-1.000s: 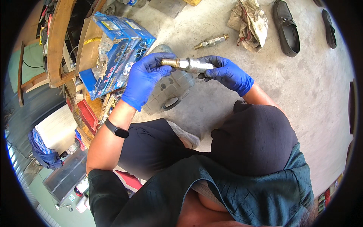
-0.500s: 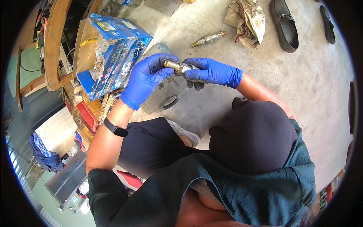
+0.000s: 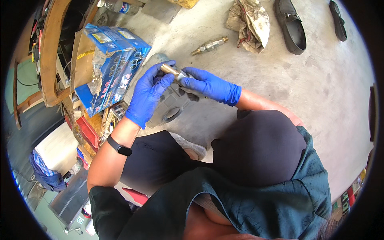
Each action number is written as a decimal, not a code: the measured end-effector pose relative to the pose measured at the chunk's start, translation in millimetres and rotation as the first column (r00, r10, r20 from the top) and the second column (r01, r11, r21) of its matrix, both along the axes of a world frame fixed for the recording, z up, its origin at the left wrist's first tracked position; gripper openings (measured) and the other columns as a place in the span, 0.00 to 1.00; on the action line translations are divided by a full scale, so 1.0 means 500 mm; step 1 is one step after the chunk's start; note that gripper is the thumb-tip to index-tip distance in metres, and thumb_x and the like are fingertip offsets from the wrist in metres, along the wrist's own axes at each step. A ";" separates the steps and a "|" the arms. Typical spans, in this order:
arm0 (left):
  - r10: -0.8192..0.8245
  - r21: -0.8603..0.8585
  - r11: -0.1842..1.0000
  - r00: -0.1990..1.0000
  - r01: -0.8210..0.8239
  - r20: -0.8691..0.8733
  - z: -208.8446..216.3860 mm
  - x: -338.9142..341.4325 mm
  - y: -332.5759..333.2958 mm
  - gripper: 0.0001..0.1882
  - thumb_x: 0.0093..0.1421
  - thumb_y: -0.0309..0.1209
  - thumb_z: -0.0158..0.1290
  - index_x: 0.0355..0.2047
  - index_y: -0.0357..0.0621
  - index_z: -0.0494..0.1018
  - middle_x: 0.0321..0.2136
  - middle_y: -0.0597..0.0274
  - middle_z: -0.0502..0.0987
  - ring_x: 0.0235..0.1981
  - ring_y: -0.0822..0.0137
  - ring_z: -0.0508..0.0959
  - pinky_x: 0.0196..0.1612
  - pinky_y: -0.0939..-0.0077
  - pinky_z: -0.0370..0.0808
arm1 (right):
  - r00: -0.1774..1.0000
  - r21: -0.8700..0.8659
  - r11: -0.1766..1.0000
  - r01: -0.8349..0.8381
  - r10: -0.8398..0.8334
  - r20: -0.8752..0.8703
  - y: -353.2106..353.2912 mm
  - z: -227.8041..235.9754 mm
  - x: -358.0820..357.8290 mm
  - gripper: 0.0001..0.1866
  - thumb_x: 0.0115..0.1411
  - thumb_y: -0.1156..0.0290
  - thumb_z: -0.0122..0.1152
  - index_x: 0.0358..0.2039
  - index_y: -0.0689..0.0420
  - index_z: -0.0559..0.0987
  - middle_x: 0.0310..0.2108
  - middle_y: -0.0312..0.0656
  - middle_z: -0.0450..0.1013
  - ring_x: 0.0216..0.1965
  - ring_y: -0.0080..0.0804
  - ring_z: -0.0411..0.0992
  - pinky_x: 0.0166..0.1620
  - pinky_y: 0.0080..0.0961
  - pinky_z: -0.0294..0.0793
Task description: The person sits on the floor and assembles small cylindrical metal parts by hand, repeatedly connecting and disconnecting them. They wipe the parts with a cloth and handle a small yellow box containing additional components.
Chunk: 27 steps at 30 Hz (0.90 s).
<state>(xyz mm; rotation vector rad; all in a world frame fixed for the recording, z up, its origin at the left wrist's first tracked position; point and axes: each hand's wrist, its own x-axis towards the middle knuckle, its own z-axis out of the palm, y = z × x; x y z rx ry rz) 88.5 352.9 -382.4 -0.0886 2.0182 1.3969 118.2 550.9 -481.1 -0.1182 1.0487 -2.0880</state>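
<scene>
Both my hands wear blue gloves and meet over the floor in front of my knees. Between them is a cylindrical metal fitting [image 3: 170,71], brass-coloured at its far left end and silvery further along. My left hand [image 3: 150,90] has its thumb and fingers curled about the brass end. My right hand [image 3: 210,86] is wrapped round the other end, which its fingers mostly hide. Beyond my hands, a similar metal fitting [image 3: 210,45] lies on the concrete floor. Below and beside my left hand lies a grey plastic case [image 3: 176,105] with a handle, partly covered by my hands.
A torn blue cardboard box [image 3: 116,66] stands to the left, by a wooden frame [image 3: 54,52]. A crumpled, stained cloth [image 3: 250,26] and black shoes [image 3: 291,28] lie at the far right. Plastic bottles [image 3: 120,7] are at the far left.
The whole view has shifted, so floor things appear further left and slightly lower. The held fitting now tilts a little more steeply, and both hands keep hold of it.
</scene>
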 end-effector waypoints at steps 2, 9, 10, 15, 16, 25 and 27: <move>0.130 -0.016 0.991 0.962 -0.130 0.239 -0.008 0.010 0.011 0.26 0.72 0.39 0.50 0.66 0.46 0.63 0.57 0.63 0.72 0.53 0.70 0.75 0.56 0.71 0.75 | 0.990 -0.036 0.990 0.135 -0.133 0.041 -0.017 0.019 0.005 0.27 0.71 0.51 0.51 0.62 0.57 0.69 0.39 0.33 0.73 0.36 0.18 0.70 0.39 0.16 0.72; 0.368 0.138 0.849 0.759 -0.509 0.537 -0.064 0.015 -0.037 0.25 0.73 0.49 0.41 0.60 0.45 0.66 0.53 0.54 0.74 0.51 0.60 0.78 0.56 0.54 0.76 | 0.949 -0.029 0.996 -0.089 0.076 -0.307 -0.010 0.029 -0.013 0.34 0.74 0.51 0.45 0.71 0.58 0.56 0.61 0.48 0.68 0.58 0.28 0.67 0.59 0.27 0.68; 0.397 0.142 0.830 0.750 -0.539 0.530 -0.066 0.014 -0.036 0.24 0.73 0.49 0.41 0.57 0.44 0.67 0.52 0.52 0.75 0.51 0.58 0.78 0.56 0.53 0.77 | 0.953 -0.032 0.989 -0.143 0.129 -0.275 -0.003 0.027 -0.022 0.33 0.74 0.52 0.44 0.72 0.56 0.56 0.60 0.46 0.69 0.57 0.26 0.68 0.57 0.26 0.71; 0.522 0.155 0.716 0.669 -0.681 0.529 -0.054 -0.001 -0.043 0.23 0.73 0.50 0.42 0.50 0.41 0.68 0.40 0.51 0.76 0.41 0.56 0.79 0.49 0.55 0.79 | 0.641 0.685 0.560 0.465 0.320 -0.697 0.054 -0.091 -0.112 0.20 0.63 0.58 0.61 0.51 0.54 0.78 0.42 0.46 0.79 0.45 0.45 0.77 0.47 0.39 0.77; 0.545 0.155 0.689 0.647 -0.708 0.533 -0.045 -0.009 -0.045 0.23 0.73 0.50 0.42 0.49 0.41 0.68 0.37 0.51 0.77 0.38 0.57 0.79 0.46 0.56 0.80 | 0.564 0.744 0.303 0.595 0.503 -0.656 0.062 -0.124 -0.131 0.19 0.58 0.59 0.65 0.48 0.53 0.79 0.41 0.45 0.78 0.43 0.47 0.76 0.46 0.41 0.76; 0.362 0.315 0.651 0.648 -0.690 0.670 -0.033 -0.050 -0.080 0.31 0.73 0.51 0.42 0.62 0.35 0.64 0.39 0.54 0.74 0.37 0.63 0.76 0.41 0.67 0.81 | 0.596 0.824 0.169 0.541 0.613 -0.518 0.088 -0.240 -0.159 0.15 0.55 0.59 0.67 0.40 0.51 0.80 0.37 0.43 0.76 0.39 0.45 0.77 0.41 0.45 0.76; 0.365 0.331 0.673 0.686 -0.662 0.630 -0.029 -0.046 -0.092 0.31 0.72 0.53 0.41 0.61 0.38 0.65 0.40 0.54 0.75 0.38 0.62 0.78 0.42 0.66 0.81 | 0.610 0.769 0.190 0.610 0.507 -0.609 0.072 -0.210 -0.141 0.16 0.55 0.59 0.68 0.40 0.52 0.79 0.37 0.44 0.76 0.38 0.45 0.77 0.40 0.45 0.76</move>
